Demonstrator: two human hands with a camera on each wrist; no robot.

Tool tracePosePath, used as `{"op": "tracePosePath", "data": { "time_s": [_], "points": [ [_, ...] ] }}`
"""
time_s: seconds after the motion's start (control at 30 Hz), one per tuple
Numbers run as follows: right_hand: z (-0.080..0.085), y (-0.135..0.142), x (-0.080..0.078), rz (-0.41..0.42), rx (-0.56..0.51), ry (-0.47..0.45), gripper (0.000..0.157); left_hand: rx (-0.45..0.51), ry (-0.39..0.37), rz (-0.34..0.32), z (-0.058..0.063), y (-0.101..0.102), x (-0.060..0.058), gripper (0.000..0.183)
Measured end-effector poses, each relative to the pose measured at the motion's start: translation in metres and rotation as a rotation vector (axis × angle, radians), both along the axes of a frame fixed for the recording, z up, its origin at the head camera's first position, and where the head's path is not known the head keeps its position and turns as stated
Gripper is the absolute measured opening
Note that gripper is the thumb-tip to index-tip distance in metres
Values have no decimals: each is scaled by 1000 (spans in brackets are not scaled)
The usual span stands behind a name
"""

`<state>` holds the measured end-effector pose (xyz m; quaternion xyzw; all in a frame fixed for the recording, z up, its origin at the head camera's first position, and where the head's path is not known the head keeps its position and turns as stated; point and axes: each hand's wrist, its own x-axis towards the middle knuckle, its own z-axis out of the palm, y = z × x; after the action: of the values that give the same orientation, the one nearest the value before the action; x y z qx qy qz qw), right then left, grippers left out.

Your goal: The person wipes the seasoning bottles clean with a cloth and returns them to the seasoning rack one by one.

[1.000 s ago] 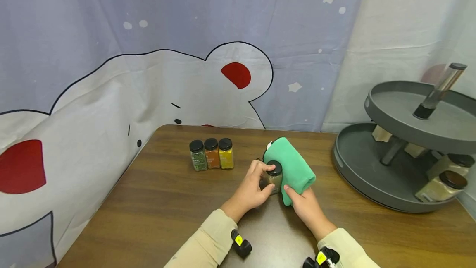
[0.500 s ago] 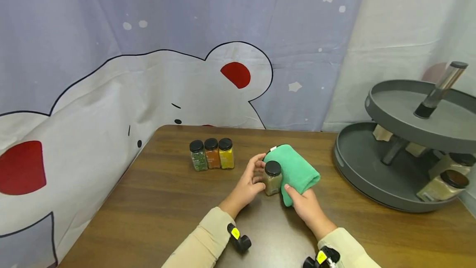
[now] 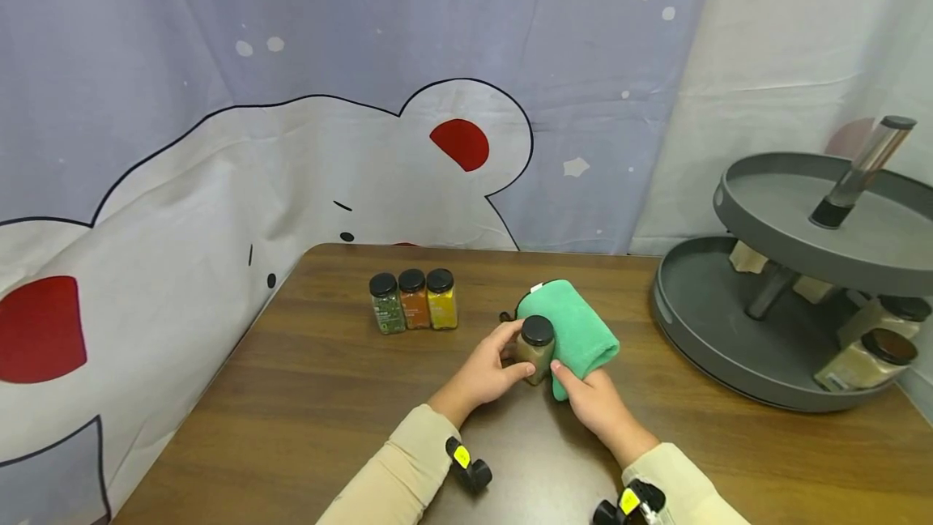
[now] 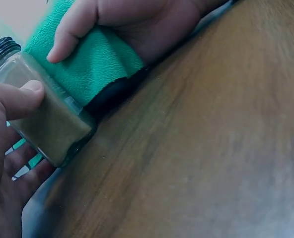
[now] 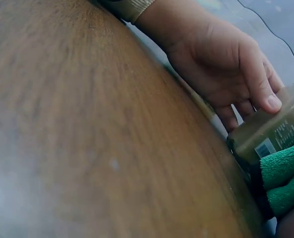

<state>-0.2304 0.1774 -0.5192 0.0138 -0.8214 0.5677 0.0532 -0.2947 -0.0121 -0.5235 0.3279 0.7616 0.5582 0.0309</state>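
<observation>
A clear spice jar (image 3: 536,351) with a black lid and greyish-brown powder stands upright on the table. My left hand (image 3: 483,375) grips it from the left, the thumb on its near side and fingers behind. In the left wrist view that thumb lies flat against the jar's glass (image 4: 55,124). My right hand (image 3: 601,411) pinches a folded green cloth (image 3: 572,326), thumb on top, and the cloth lies against the jar's right side. Part of a printed label with a barcode (image 5: 265,148) shows in the right wrist view.
Three spice jars with black lids, green (image 3: 388,306), orange (image 3: 415,302) and yellow (image 3: 441,302), stand in a row at the back left. A grey two-tier turntable rack (image 3: 678,318) is at the right, with more jars (image 3: 863,363) on its lower tier. A printed curtain (image 3: 291,23) hangs behind the table.
Half a second ago the left fingers were loosened off the jar; now they are round it again. The cloth, still in the right hand, has shifted slightly left.
</observation>
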Motion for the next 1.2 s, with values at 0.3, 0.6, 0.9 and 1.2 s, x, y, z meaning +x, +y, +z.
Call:
{"op": "tracePosePath", "data": {
  "time_s": [0.3, 0.6, 0.9, 1.2],
  "points": [
    [1, -1, -1, 17, -85, -7, 32, -151, 24, 188, 8, 10, 7, 53],
    [3, -1, 3, -21, -105, 8, 32, -218, 84, 287, 9, 13, 7, 51],
    [4, 1, 6, -26, -17, 57, 34, -215, 84, 273, 8, 15, 6, 51],
    [2, -1, 2, -69, 30, -90, 26, -163, 65, 248, 3, 12, 5, 55]
  ]
}}
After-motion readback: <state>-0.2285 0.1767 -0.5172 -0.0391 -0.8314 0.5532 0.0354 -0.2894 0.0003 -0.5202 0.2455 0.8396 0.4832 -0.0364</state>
